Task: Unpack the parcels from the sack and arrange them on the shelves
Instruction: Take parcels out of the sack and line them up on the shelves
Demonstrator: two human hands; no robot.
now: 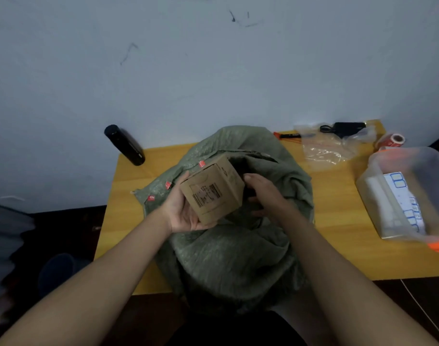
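One small brown cardboard box (212,191) with a printed barcode label, and one crumpled grey-green woven sack (236,250). Three small red tags (167,185) show along the sack's left edge. Two bare hands: the left hand (181,211) and the right hand (263,193). One yellow wooden table (338,245). On it: one black cylindrical bottle (124,145), one clear plastic storage tub (408,193) with orange trim, one clear crinkled plastic bag (326,148), one roll of red and white stickers (392,140).
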